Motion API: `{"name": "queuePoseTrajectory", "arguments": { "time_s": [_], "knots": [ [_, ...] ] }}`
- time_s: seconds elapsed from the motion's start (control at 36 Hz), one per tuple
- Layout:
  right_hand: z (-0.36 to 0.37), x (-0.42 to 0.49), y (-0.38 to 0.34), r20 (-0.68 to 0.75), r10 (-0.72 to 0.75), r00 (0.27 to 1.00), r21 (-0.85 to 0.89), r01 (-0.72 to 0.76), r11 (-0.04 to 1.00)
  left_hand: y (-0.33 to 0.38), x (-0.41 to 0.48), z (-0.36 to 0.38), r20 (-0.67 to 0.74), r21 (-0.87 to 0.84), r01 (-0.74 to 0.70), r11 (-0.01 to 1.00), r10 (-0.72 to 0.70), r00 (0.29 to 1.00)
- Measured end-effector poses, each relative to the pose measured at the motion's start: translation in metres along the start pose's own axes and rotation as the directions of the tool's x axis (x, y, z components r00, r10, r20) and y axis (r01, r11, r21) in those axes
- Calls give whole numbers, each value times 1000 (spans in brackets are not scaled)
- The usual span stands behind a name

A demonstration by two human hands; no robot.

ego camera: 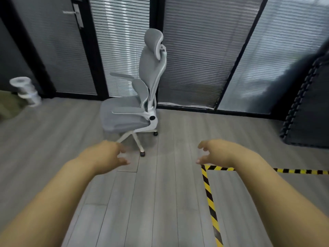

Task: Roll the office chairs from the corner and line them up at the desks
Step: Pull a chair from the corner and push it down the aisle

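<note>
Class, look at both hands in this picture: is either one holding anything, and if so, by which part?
Nothing is held. The left hand and the right hand reach forward with loosely spread fingers, both short of the grey office chair.

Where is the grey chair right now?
In the head view the chair stands mid-frame on the floor, close to the blinds, just beyond the left hand and up-left of the striped tape.

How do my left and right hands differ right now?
The left hand is in line with the chair. The right hand is off to the chair's side, above the corner of the tape. The left hand points rightward, the right hand leftward. Both are empty, loosely curled, not touching the chair.
</note>
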State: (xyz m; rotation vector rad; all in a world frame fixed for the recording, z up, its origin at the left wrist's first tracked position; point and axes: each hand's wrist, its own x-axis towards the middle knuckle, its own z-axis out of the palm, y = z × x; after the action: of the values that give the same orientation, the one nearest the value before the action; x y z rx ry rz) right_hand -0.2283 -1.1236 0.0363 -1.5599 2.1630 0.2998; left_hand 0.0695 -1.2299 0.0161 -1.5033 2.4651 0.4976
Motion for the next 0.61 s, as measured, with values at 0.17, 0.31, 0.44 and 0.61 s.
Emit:
{"name": "queuePoseTrajectory", "arguments": {
  "time_s": [0.17,0.31,0.44,0.61],
  "knots": [
    [-36,80,-11,15,-7,1000,-13,7,1000,-17,79,-32,-8,30,9,1000,-9,1000],
    [-66,135,-11,-2,19,1000,16,-19,1000,-17,153,-64,-33,82,-44,996,46,998],
    [-97,184,1,-26,65,998,36,-64,997,-6,224,-93,-10,127,-111,986,113,994],
    [-126,237,42,2,128,992,90,-127,988,29,303,-117,22,139,-185,973,184,983]
  ]
}}
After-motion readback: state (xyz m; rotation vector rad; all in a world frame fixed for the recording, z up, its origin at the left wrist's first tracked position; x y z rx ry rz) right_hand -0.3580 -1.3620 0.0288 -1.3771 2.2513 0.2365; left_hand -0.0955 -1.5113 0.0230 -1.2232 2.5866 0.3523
